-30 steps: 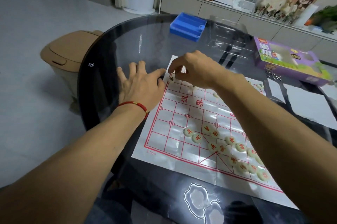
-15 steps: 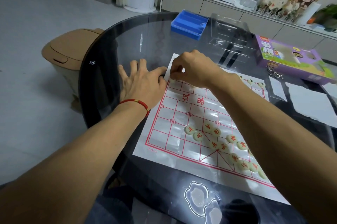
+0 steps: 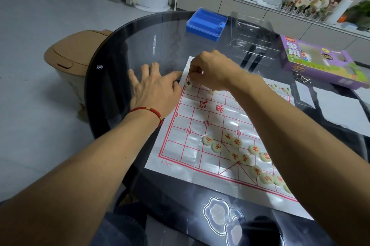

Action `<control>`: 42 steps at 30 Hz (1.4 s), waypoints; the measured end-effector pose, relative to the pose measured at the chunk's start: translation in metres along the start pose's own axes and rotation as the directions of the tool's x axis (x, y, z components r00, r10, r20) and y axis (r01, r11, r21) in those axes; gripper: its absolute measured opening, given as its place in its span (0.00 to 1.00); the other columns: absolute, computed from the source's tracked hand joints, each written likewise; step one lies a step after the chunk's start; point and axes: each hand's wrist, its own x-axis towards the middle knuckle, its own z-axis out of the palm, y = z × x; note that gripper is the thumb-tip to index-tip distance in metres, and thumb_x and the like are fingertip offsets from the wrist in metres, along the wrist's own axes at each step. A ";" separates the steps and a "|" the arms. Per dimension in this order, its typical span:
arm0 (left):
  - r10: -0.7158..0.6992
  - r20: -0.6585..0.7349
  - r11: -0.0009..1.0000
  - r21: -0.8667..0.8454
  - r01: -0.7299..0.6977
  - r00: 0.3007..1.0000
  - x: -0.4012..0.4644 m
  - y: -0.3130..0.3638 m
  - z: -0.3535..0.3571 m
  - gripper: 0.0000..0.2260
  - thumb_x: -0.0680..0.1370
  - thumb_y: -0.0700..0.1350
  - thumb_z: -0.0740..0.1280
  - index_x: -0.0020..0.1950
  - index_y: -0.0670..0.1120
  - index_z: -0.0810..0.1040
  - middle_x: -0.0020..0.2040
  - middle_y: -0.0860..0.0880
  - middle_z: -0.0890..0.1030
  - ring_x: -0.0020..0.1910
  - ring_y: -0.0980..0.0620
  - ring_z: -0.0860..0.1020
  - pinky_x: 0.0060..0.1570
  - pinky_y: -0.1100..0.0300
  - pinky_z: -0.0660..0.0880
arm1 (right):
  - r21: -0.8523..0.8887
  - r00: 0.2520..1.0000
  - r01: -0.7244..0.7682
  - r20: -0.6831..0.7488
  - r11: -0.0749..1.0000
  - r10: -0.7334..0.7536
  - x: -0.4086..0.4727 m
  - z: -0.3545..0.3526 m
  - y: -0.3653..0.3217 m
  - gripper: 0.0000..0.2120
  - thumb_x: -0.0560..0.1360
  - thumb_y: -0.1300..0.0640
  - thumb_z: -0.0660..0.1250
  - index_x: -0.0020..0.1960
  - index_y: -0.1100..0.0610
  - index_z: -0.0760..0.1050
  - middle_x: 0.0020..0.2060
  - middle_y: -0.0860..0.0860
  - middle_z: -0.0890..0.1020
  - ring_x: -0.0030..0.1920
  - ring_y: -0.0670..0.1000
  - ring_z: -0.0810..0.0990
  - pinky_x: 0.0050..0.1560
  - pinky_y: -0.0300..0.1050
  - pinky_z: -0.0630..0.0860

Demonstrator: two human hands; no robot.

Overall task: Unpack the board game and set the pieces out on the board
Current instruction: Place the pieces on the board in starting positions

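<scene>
Board (image 3: 202,117): a white sheet with a red grid lies flat on the dark glass tabletop (image 3: 128,49), its far left corner under the hands.
Corner piece (image 3: 188,83): a pale disc with a dark character sits on the far left corner of the grid, just below the right hand's fingertips; whether they touch it cannot be told.
Right hand (image 3: 213,70): reaches across the far edge of the board, fingers curled down and bunched above the corner piece; whether they pinch anything cannot be told.
Left hand (image 3: 155,90): lies flat with fingers spread on the tabletop, holding nothing, its thumb side touching the board's left edge; a red cord (image 3: 149,110) circles the wrist.
Red pieces (image 3: 238,152): a loose cluster of pale discs with red characters sits on the near half of the board, running toward the near right.
Far pieces (image 3: 280,87): a few discs with dark characters rest near the far right edge of the board.
Blue tray (image 3: 206,24): on the far side of the tabletop, well apart from the board.
Purple box (image 3: 316,61): lies at the far right of the tabletop.
Bin (image 3: 74,55): a tan lidded bin stands on the floor, left of the tabletop.
</scene>
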 end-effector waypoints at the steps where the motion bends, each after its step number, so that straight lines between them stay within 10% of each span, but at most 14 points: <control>1: 0.000 0.001 1.000 -0.001 0.000 1.000 0.000 0.000 0.000 0.17 0.83 0.54 0.55 0.72 0.61 0.71 0.72 0.41 0.67 0.74 0.39 0.61 0.73 0.30 0.52 | 0.012 1.000 0.022 0.003 1.000 -0.022 -0.002 -0.002 0.001 0.07 0.79 0.56 0.67 0.55 0.54 0.82 0.48 0.52 0.84 0.46 0.54 0.82 0.50 0.52 0.83; 42: 0.018 0.012 0.999 -0.031 -0.018 1.000 0.001 -0.002 0.000 0.17 0.83 0.53 0.55 0.71 0.60 0.71 0.71 0.41 0.68 0.74 0.38 0.61 0.73 0.30 0.51 | 0.052 0.984 -0.037 0.176 0.998 0.028 -0.051 -0.025 0.090 0.10 0.75 0.57 0.74 0.57 0.53 0.85 0.50 0.48 0.85 0.46 0.46 0.83 0.54 0.45 0.82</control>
